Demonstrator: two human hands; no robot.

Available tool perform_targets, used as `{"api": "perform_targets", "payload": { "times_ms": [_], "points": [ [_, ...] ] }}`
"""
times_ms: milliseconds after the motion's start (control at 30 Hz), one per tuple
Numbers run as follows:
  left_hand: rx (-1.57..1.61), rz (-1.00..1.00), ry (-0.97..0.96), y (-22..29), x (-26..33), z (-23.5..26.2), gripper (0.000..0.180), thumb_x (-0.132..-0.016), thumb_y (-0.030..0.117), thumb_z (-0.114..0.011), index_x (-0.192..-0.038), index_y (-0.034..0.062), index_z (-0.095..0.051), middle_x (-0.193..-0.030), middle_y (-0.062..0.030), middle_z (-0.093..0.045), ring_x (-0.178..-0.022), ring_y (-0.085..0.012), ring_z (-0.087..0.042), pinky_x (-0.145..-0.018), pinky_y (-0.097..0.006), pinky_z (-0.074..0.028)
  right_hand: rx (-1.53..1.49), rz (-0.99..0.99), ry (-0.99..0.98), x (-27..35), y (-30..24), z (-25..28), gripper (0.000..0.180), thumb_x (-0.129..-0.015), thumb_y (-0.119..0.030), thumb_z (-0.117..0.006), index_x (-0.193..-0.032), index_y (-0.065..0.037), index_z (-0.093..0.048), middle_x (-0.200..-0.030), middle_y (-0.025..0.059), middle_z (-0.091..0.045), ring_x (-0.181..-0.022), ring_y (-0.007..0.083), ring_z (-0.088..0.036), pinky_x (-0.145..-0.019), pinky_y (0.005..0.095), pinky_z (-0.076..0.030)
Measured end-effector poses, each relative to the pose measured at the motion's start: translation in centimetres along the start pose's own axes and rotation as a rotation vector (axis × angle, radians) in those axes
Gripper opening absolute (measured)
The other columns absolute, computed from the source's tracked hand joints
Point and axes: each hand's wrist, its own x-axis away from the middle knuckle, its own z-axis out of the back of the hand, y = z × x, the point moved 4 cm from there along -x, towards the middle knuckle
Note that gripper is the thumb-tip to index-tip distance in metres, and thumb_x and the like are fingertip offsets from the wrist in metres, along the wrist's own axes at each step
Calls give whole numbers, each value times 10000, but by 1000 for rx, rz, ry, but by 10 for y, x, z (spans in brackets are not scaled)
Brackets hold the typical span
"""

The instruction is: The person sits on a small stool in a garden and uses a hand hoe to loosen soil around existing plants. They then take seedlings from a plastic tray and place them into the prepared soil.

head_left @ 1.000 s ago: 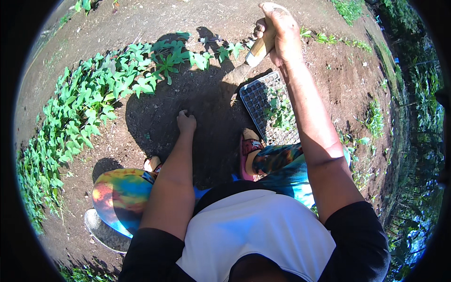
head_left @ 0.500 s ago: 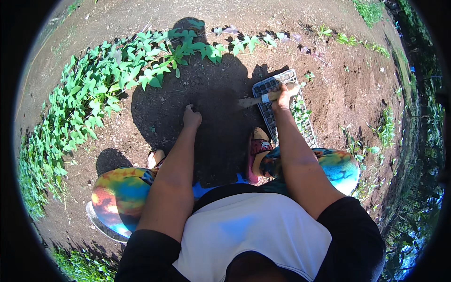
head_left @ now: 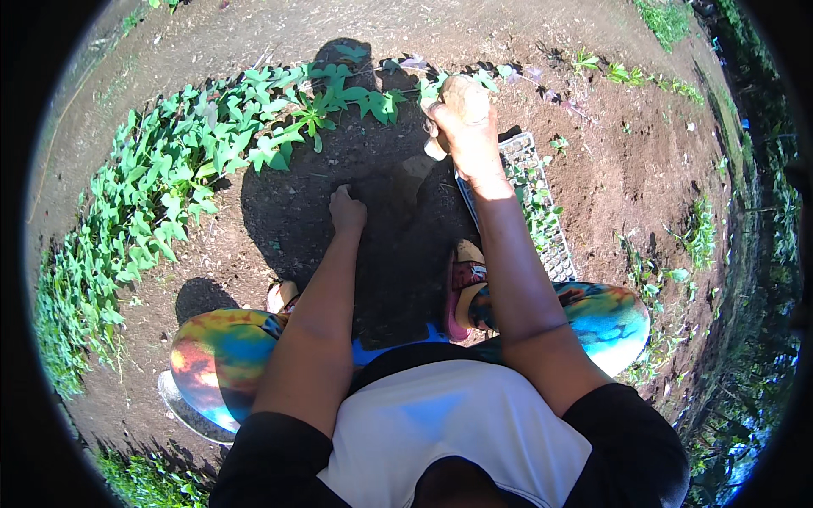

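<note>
Crouched over bare dark soil, knees in tie-dye trousers spread wide. Left hand down on the soil in own shadow, fingers curled into a loose fist, knuckles touching or pressed into the dirt; cannot tell whether anything sits inside the fist. Right hand raised above the ground, clenched around a pale wooden handle, butt end poking out below the palm; rest of tool hidden behind the hand, kind not clear. Black seedling tray flat on the soil just right of the right forearm, small green seedlings in several cells, near end close to the right foot. Reddish sandal on right foot between the forearms; left foot partly visible beside left knee. Band of low broad-leaved green plants curving along left side and across the top, just beyond both hands. Scattered weeds on bare ground to the right. White shirt with black sleeves at lower edge. Strong sun, hard shadow under the body.
</note>
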Motion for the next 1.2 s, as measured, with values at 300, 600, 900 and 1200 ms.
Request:
{"api": "perform_targets", "payload": {
  "times_ms": [300, 600, 900, 1200],
  "points": [
    [-73, -74, -218, -27, -52, -18, 460, -971, 326, -421, -1234, 12, -630, -1264, -306, -606, -1180, -473, -575, -1018, -512, -453, -169, -286, 480, -21, 66, 36, 147, -871, -71, -683, -981, -54, -587, -808, 29, -602, -696, 130, -587, -632, 306, -491],
    [-48, 14, -472, -17, -52, -39, 663, -1016, 534, -304, -1418, 60, -534, -1497, -215, -474, -1400, -391, -423, -1172, -431, -301, -540, -541, 748, -16, 300, 125, 100, -938, -147, -677, -924, -67, -619, -721, 36, -531, -605, 179, -538, -625, 384, -521],
    [-222, -119, -625, 4, -69, -73, 697, -1013, 554, -261, -1382, 54, -577, -1452, -208, -531, -1378, -375, -464, -1156, -417, -324, -553, -647, 449, -42, 272, 72, 160, -864, -214, -687, -877, -82, -598, -684, 16, -511, -536, 154, -490, -534, 340, -469],
    [-360, -218, -802, 1, -27, -61, 603, -997, 415, -282, -1284, 14, -629, -1409, -248, -550, -1309, -419, -510, -1096, -474, -370, -348, -585, 337, 9, 155, 15, 153, -844, -150, -729, -868, -74, -598, -698, 8, -546, -574, 140, -535, -553, 317, -481]
  ]
}}
